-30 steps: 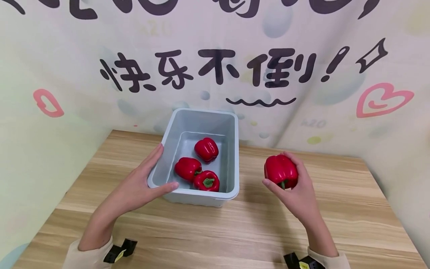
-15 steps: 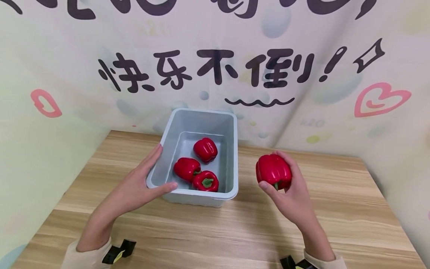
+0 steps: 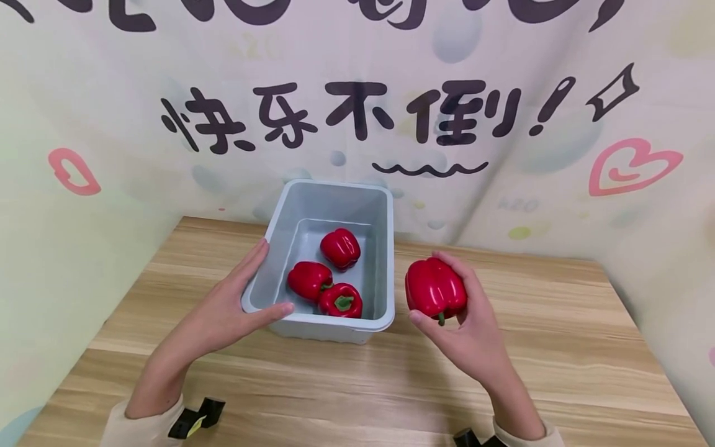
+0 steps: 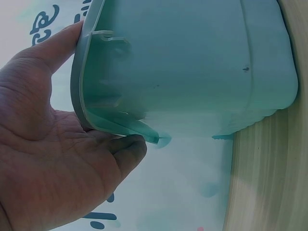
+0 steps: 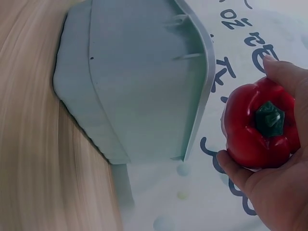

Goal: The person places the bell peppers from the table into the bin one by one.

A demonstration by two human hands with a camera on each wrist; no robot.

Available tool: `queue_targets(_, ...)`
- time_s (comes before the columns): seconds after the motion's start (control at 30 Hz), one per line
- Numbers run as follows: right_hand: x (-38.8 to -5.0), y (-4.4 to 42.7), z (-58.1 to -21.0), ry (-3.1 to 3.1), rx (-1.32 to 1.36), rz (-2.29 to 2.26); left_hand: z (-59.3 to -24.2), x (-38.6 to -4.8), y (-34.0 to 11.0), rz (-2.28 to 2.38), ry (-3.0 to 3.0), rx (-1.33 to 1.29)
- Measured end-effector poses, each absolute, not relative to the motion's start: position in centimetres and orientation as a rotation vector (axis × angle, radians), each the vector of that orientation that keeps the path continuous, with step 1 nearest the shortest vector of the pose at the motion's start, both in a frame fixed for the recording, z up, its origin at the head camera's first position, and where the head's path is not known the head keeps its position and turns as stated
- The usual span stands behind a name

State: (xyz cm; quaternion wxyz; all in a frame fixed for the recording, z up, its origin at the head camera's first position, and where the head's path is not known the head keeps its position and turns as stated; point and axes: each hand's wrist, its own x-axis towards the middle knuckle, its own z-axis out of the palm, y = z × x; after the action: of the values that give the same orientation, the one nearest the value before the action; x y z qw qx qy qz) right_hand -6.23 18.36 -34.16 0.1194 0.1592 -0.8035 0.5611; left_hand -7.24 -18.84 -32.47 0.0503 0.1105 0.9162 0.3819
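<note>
A grey-blue plastic bin stands on the table with three red bell peppers in it: one farther back, one at the front left, and one with its green stem facing up. My left hand grips the bin's near left corner, thumb over the front rim and fingers along the left side. In the left wrist view the left hand curls at the rim. To the right of the bin, my right hand holds another red bell pepper above the table, its green stem toward me.
The wooden table lies under everything. Behind it hangs a printed cloth with dark lettering and pink hearts, close to the bin's far end. Each wrist wears a black device, such as the left one.
My right hand has moved left with the bell pepper, nearer the bin's right side. The left hand keeps its place on the bin, and the peppers inside have not moved.
</note>
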Motion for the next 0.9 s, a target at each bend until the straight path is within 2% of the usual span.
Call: queue_targets(0.9, -6.0, 16.2, -34.0, -2.375, 0.651, 1.509, -32.6, -7.4, -18.9, 1.172, 2.783, 0.337)
